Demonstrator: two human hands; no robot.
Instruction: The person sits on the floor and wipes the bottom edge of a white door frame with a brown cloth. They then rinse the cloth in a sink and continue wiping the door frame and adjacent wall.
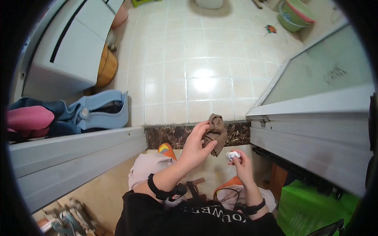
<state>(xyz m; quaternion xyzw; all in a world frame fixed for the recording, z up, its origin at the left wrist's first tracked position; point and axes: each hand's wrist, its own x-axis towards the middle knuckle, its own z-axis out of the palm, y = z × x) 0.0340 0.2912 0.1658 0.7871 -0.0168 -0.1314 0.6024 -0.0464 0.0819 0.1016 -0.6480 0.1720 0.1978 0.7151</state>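
Note:
My left hand (198, 145) grips a brown ribbed cloth (218, 134), which hangs bunched from the fingers above the dark marbled door sill (171, 135). Lower and to the right, my right hand (242, 165) pinches a small crumpled white wad (233, 155), perhaps tissue, between thumb and fingers. The two hands are apart. Below them show light trousers and orange footwear (167, 150).
Past the sill lies a glossy tiled floor (171, 67). At left are a blue plastic basket (103, 121) with clothes, a white cabinet (71, 44) and a wooden tub (107, 66). A frosted glass door (322, 70), green bucket (295, 17) and green bag (313, 206) stand right.

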